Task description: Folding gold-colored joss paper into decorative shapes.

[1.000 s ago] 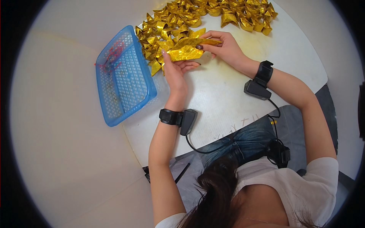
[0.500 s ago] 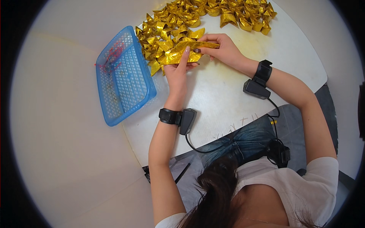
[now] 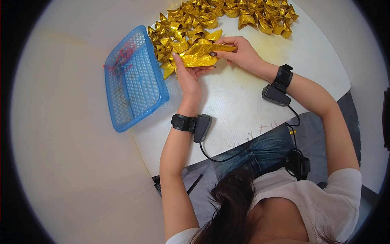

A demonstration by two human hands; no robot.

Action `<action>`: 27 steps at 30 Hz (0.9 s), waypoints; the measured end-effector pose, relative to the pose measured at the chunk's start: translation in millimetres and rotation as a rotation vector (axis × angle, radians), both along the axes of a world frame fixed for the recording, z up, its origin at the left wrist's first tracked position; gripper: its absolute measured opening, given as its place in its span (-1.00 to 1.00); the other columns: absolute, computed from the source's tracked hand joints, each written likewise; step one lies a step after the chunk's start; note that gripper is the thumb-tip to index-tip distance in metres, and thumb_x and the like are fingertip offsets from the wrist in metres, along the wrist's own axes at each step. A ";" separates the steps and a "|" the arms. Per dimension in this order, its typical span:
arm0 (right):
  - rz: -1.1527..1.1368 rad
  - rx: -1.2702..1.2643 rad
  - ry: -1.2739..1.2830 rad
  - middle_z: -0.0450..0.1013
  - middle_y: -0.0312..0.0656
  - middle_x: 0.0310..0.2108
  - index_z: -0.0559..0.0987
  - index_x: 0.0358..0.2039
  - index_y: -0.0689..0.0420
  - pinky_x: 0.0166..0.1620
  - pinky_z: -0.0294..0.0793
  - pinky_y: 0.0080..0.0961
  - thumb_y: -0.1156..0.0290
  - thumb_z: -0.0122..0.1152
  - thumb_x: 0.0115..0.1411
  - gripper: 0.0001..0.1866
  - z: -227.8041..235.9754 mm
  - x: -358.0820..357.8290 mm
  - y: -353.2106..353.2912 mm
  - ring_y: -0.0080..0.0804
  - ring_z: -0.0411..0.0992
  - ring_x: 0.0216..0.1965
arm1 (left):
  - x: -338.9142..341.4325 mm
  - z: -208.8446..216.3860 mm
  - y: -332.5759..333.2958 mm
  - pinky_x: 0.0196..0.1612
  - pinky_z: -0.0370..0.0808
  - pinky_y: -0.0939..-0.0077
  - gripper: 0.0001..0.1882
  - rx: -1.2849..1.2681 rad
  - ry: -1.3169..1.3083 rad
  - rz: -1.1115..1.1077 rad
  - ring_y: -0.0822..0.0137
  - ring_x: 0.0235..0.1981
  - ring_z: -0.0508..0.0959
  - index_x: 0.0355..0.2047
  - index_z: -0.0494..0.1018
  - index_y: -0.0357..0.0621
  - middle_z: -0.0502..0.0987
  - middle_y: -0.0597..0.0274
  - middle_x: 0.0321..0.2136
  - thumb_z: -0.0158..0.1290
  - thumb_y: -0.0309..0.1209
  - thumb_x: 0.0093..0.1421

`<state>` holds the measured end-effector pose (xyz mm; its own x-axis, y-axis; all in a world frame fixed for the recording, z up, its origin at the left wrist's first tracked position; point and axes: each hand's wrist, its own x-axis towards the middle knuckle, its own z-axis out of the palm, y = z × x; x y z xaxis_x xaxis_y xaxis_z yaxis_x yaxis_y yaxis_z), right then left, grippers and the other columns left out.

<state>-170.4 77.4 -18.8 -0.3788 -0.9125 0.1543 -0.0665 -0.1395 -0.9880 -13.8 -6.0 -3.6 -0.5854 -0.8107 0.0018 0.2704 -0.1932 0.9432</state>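
A partly folded sheet of gold foil paper (image 3: pixel 199 61) stretches between my two hands, its long pointed edge toward the right. My left hand (image 3: pixel 189 81) is closed on its lower left part, thumb up at the left end and fingers underneath. With thumb and index finger, my right hand (image 3: pixel 241 52) pinches the right end of the paper. Just beyond lie many folded gold paper ingots (image 3: pixel 178 32), crowded together; the held paper hides some of them.
A blue perforated plastic basket (image 3: pixel 160 91) with thin pinkish-red strands inside stands at the left edge of the white table (image 3: pixel 227 110). Further gold ingots (image 3: pixel 268 20) spread along the far side. Wristbands with black boxes and cables (image 3: pixel 211 160) hang from both forearms.
My left thumb has slid from the middle of the foil paper to its left end, uncovering more of its face. My right hand keeps its pinch. The view has shifted slightly.
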 end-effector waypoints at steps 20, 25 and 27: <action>-0.003 0.012 0.005 0.48 -0.26 -0.41 0.53 -0.17 0.26 -0.52 0.38 -0.68 0.44 0.26 0.04 -0.68 -3.1 -2.0 0.7 -0.67 0.38 -0.56 | -7.3 3.1 6.7 -0.51 0.54 0.62 -0.58 -0.098 -0.100 0.017 0.37 -0.58 0.57 -0.16 0.36 -0.32 0.55 0.09 -0.41 -0.10 -0.13 0.28; 0.018 0.017 0.015 0.48 -0.29 -0.41 0.53 -0.16 0.25 -0.51 0.38 -0.69 0.44 0.26 0.05 -0.68 1.3 -0.4 1.0 -0.68 0.37 -0.55 | -1.9 -1.4 0.0 -0.45 0.57 0.50 -0.41 -0.061 -0.090 -0.027 0.29 -0.53 0.58 -0.10 0.30 -0.31 0.54 0.05 -0.37 -0.32 0.05 0.31; 0.018 0.021 0.013 0.47 -0.29 -0.41 0.54 -0.17 0.25 -0.51 0.38 -0.69 0.43 0.26 0.05 -0.69 0.3 -0.6 0.8 -0.68 0.37 -0.55 | -2.0 1.0 1.8 -0.39 0.58 0.41 -0.30 -0.010 -0.045 -0.026 0.24 -0.47 0.59 -0.08 0.28 -0.31 0.54 0.04 -0.34 -0.46 0.15 0.29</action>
